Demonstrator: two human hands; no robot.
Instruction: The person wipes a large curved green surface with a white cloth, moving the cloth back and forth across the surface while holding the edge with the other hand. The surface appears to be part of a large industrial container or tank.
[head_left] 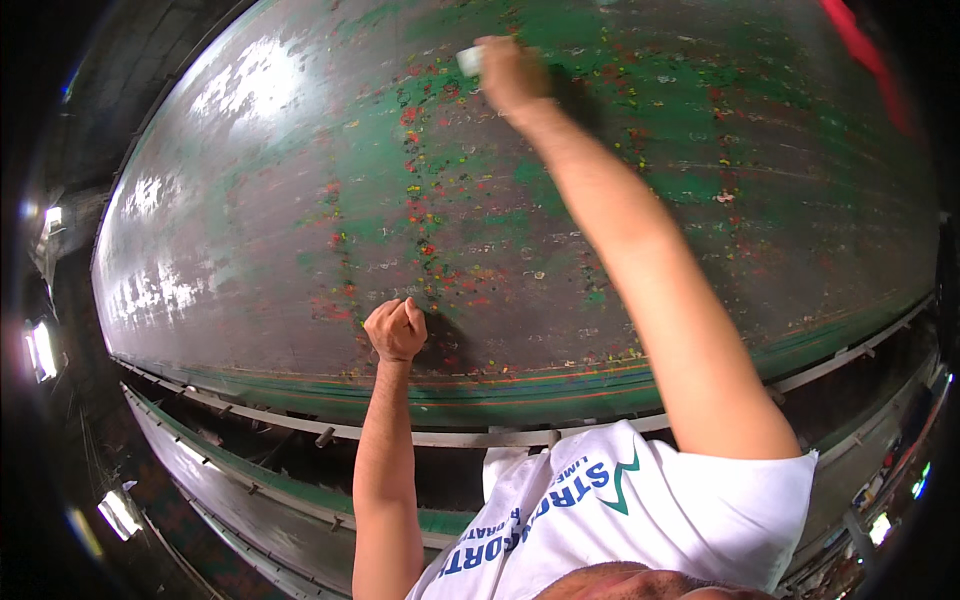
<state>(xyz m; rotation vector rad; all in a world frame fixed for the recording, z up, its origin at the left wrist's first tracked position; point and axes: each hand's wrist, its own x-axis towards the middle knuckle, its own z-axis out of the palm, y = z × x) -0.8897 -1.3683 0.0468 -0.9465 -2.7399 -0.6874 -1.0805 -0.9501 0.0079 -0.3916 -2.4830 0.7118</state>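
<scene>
We log one huge table (270, 250) first: worn green and grey-brown top, scattered red and yellow flecks. A second long surface (225, 485) sits lower left. Then we have the person's white shirt (660, 510), printed, at the near edge, and a red strip (875, 65), upper right. Right hand (514, 78): reaching far over the table, motion-blurred, fingers gripping the white block. Left hand (396, 330): clenched fist, nearer us, contact with the top unclear. Smallest, the white block (469, 61): at the right fingertips, over the table's far part.
</scene>
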